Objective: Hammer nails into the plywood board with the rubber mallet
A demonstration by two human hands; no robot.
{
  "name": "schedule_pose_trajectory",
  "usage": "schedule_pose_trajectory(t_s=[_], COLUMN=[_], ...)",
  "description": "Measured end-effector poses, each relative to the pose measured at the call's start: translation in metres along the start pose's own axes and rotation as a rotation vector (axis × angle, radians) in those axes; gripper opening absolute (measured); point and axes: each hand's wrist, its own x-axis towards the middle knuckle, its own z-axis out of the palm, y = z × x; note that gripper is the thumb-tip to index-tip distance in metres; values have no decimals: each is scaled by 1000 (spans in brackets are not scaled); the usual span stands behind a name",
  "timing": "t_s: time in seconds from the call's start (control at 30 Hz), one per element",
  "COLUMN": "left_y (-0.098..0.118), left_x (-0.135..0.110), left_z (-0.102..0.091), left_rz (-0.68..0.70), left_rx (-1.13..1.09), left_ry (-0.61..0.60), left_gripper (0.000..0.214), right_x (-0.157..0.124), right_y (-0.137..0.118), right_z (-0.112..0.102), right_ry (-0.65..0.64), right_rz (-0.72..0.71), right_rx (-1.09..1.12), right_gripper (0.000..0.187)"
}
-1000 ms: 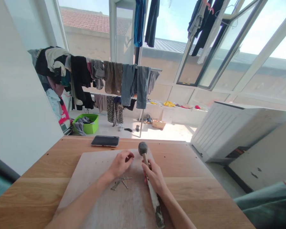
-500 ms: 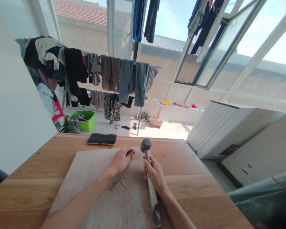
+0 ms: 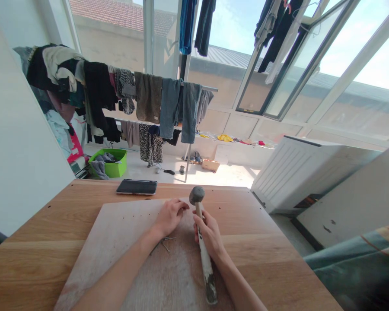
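Observation:
My right hand (image 3: 208,231) is wrapped round the worn, pale handle of a rubber mallet (image 3: 206,263). The mallet's grey head points away from me, just above the far part of a thin board (image 3: 123,242). Close to the head, my left hand (image 3: 170,216) rests low over the board, its fingertips pinched together; whatever they hold is too small to make out. Several loose nails (image 3: 164,244) lie on the board beside my left forearm, which partly covers them. A row of small dark dots runs across the board left of that hand.
Beneath the board is a wooden table (image 3: 29,242). A dark-screened phone (image 3: 136,187) lies by its far edge. Beyond stand a clothes rack (image 3: 209,89) with laundry, a green basket (image 3: 118,164) and a white ribbed cabinet (image 3: 285,172). Fabric (image 3: 359,263) shows at right.
My left hand has shifted right, closer to the mallet head, and its forearm now covers part of the nails. The mallet stays in my right hand. The view has moved slightly.

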Motion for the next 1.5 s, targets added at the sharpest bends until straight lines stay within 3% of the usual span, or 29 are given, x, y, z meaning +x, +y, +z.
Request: schedule_pose_trajectory(t_s=[0.53, 0.77, 1.5], left_y=[-3, -1, 0], left_x=[0, -1, -1], left_z=[3, 2, 2], left_rz=[-38, -48, -55], left_rx=[-19, 14, -11], left_ry=[23, 79, 80], left_gripper=[12, 5, 8], right_x=[-8, -13, -12], right_y=[-11, -10, -7], right_z=[-2, 3, -1], right_ry=[29, -26, -131], right_rz=[55, 77, 67], right_rx=[217, 278, 332], right_gripper=[44, 38, 47])
